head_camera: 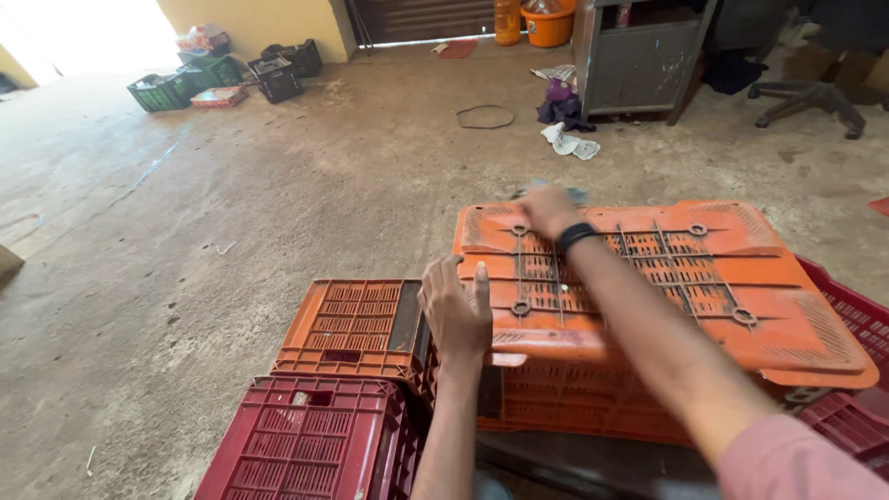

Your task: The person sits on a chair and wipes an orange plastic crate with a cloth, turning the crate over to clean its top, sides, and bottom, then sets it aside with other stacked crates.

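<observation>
A large orange plastic crate (704,278) lies upside down in front of me, its ribbed base facing up. My left hand (456,313) rests on its near left corner, fingers apart, thumb on the top. My right hand (548,211) reaches across to the far edge and presses a bluish cloth (574,193) there, fingers closed over it; a black wristband sits on that wrist. A second orange crate (356,324) lies upturned to the left, touching a dark red crate (306,435) nearer to me.
More dark red crates (847,324) stand at the right. On the concrete floor lie rags (569,142) and a wire loop (484,116). A grey metal cabinet (639,60), green and black crates (218,79) and an office chair base (810,97) stand at the back.
</observation>
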